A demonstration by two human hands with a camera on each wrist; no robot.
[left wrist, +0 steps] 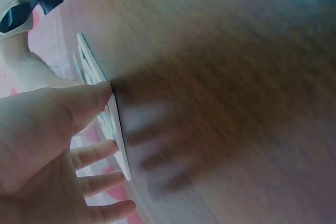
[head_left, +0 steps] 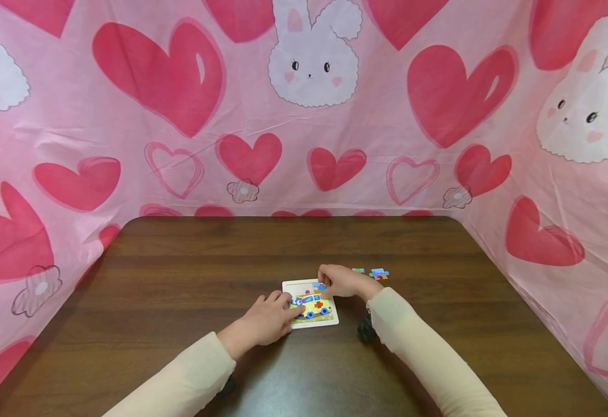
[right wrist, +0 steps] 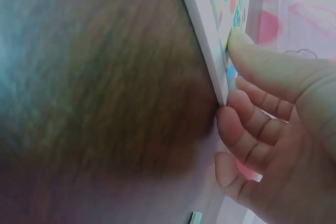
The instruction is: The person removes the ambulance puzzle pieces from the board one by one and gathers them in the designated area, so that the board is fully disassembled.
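Apparently mid-assembly: left hand (head_left: 266,320), fingers spread, lies on the white rectangular jigsaw tray (head_left: 314,325) with yellow ambulance picture (head_left: 310,306), on the dark brown wood-grain table (head_left: 204,260); right hand (head_left: 344,281), fingers curled, is at the tray's upper-right corner, can't tell if pinching a piece. Next move probably calls for pressing that corner flush, then fetching the small multicoloured loose jigsaw pieces (head_left: 379,273) beyond the right hand.

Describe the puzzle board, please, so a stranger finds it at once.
On the brown table, the left hand and right hand reach onto a white-rimmed puzzle board. Unlike the loose pieces farther away, it shows a yellow vehicle with a red cross.
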